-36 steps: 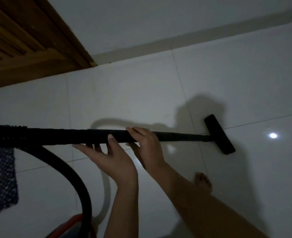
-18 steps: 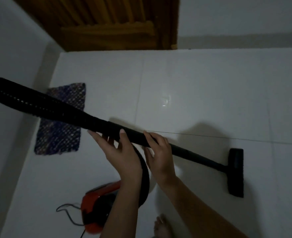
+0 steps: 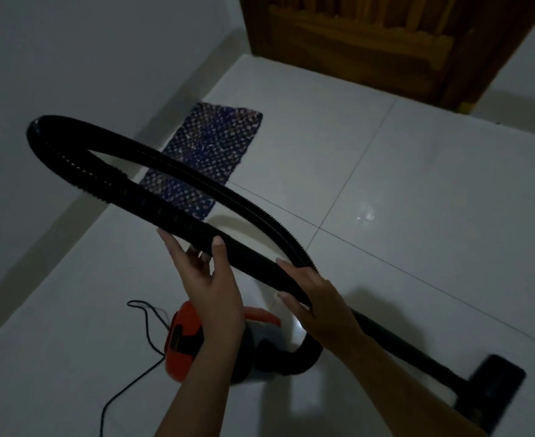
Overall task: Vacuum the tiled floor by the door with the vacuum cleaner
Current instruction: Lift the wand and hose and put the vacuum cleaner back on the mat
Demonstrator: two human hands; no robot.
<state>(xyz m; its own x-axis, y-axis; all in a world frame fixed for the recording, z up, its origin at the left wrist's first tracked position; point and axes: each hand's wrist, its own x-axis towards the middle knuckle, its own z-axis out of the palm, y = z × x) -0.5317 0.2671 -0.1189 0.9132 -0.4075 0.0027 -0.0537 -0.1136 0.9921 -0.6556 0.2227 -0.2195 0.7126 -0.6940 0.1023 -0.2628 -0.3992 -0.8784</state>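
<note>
A black vacuum wand (image 3: 250, 257) slants from upper left down to a flat black floor head (image 3: 493, 389) resting on the white tiled floor (image 3: 433, 190) at the lower right. My left hand (image 3: 209, 279) cups the wand from below, thumb over the top. My right hand (image 3: 316, 294) grips the wand a little further down. A ribbed black hose (image 3: 71, 159) loops from the wand's upper end back to the orange and grey vacuum body (image 3: 184, 339) standing on the floor under my arms.
A wooden door (image 3: 370, 36) closes the far end of the floor. A dark blue woven mat (image 3: 209, 146) lies along the left wall (image 3: 71, 58). The vacuum's thin black power cord (image 3: 134, 373) trails over the tiles at lower left.
The view has swung left: door and mat shifted right, the floor head slid to the lower right corner, and the hose loop and vacuum body came fully into sight. Both hands kept their hold.
</note>
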